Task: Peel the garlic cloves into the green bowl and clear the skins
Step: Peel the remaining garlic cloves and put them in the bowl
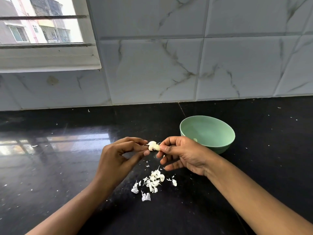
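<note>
Pinching one clove (pixel 153 146) between both hands, left (pixel 116 160) and right (pixel 183 154), each grip closed on it, just before the bowl (pixel 218 147); held over the skins (pixel 152 182) so peelings collect on the worktop (pixel 67 167).

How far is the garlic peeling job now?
Done: some peeling, judging by the pile of skins on the counter, and one small piece in the green bowl. In hand: a garlic clove, pinched between left hand and right hand. Left: finishing it and clearing the skins.
</note>
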{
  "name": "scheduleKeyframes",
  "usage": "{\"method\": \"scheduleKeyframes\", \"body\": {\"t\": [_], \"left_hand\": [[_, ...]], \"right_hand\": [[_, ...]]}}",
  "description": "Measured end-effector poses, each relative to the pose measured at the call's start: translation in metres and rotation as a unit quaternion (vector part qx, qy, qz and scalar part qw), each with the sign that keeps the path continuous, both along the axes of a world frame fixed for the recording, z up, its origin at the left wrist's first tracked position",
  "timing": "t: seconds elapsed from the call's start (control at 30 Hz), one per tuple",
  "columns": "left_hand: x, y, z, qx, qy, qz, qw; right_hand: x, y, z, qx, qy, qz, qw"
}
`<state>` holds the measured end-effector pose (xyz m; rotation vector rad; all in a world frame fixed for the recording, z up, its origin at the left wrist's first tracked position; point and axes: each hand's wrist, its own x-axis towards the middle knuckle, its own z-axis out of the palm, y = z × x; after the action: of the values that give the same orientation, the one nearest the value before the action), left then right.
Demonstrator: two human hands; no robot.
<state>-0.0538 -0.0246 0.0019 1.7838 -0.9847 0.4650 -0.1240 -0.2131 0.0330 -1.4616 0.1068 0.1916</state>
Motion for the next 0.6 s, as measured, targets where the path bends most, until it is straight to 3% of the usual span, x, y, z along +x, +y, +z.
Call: {"method": "scheduleKeyframes", "body": {"t": [0.17, 0.37, 0.6], "left_hand": [[-0.0031, -0.0023, -0.0011, -0.014, 0.023, 0.009, 1.0], [-0.0053, -0.0038, 0.0013, -0.041, 0.12, -0.05, 0.991], [-0.0025, -0.0024, 0.0011, -0.024, 0.115, -0.078, 0.99]], "right_hand": [[-0.0008, 0.0002, -0.0001, 0.018, 0.007, 0.023, 1.0], [-0.0015, 0.0001, 0.0013, 0.042, 0.008, 0.045, 0.998], [-0.0015, 0.0025, -0.0003, 0.039, 0.021, 0.082, 0.996]]}}
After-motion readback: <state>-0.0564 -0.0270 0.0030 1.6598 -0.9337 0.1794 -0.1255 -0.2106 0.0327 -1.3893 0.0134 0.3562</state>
